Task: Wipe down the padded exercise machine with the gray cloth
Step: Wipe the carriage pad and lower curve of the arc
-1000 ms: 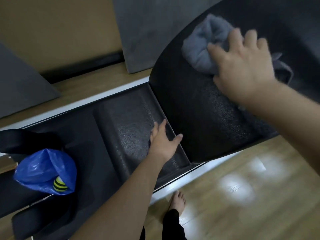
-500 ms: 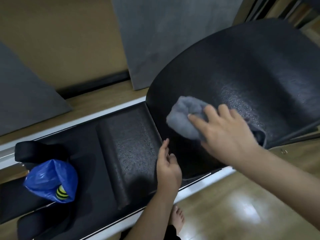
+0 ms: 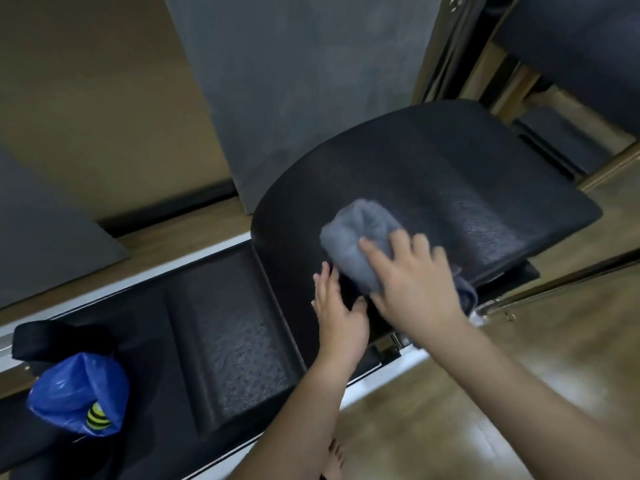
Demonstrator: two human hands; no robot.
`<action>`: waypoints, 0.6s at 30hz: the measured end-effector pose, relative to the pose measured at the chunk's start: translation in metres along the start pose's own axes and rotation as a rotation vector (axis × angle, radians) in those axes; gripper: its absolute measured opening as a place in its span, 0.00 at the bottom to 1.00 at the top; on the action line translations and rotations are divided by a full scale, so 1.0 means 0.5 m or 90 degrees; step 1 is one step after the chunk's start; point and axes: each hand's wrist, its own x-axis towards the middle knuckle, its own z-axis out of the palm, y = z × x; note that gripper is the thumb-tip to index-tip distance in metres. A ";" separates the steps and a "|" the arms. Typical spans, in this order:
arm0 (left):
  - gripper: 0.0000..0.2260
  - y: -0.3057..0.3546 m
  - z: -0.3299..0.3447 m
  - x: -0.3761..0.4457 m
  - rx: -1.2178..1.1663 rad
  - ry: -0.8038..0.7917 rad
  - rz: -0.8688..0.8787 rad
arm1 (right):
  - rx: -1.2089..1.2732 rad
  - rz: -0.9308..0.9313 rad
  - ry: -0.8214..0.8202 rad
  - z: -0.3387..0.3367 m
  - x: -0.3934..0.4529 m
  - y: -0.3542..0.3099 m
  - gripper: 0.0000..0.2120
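The padded exercise machine is black, with a raised curved pad (image 3: 467, 174) at the right and a lower flat pad (image 3: 232, 323) to its left. A bunched gray cloth (image 3: 360, 244) lies on the near left part of the curved pad. My right hand (image 3: 415, 285) presses down on the cloth with fingers spread over it, and a loose end of cloth hangs by the wrist. My left hand (image 3: 337, 313) rests flat on the curved pad's near edge, fingers apart, just left of the cloth and holding nothing.
A blue plastic bag (image 3: 76, 393) with a yellow-and-black striped object inside sits on the machine at the lower left. Gray panels (image 3: 298, 81) lean on the wall behind. Wooden floor (image 3: 519, 393) lies at the right, and my bare foot (image 3: 336, 459) stands beside the white frame rail (image 3: 381, 372).
My right hand has dragged the cloth down the curved pad toward its near left edge. My left hand has shifted right from the flat pad onto the curved pad's edge.
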 end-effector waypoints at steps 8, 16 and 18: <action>0.31 -0.026 0.000 0.005 0.104 -0.030 0.017 | 0.029 0.079 -0.022 -0.009 0.044 0.141 0.34; 0.31 -0.028 0.014 0.000 0.167 -0.005 0.041 | 0.126 0.484 -0.092 -0.007 0.154 0.301 0.32; 0.30 -0.022 0.020 0.005 0.184 0.027 0.033 | 0.080 0.394 -0.079 -0.021 0.128 0.246 0.34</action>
